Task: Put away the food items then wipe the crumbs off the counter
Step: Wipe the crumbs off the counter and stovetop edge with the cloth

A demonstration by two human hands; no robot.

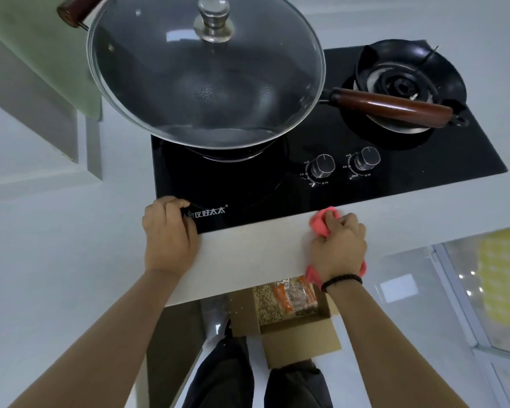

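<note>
Gripping a bunched pink cloth (324, 221) with curled fingers, the right hand (337, 245) presses it on the white counter (248, 254) strip just in front of the black gas hob (321, 184). The left hand (168, 231) rests at the hob's front left corner, fingers curled over its edge. Below the counter edge, an open cardboard box (301, 334) on the floor holds packaged food items (292, 295). On the hob, a wok with a glass lid (203, 75) sits on the left burner, its wooden handle (392, 106) reaching across the bare right burner (407, 81).
</note>
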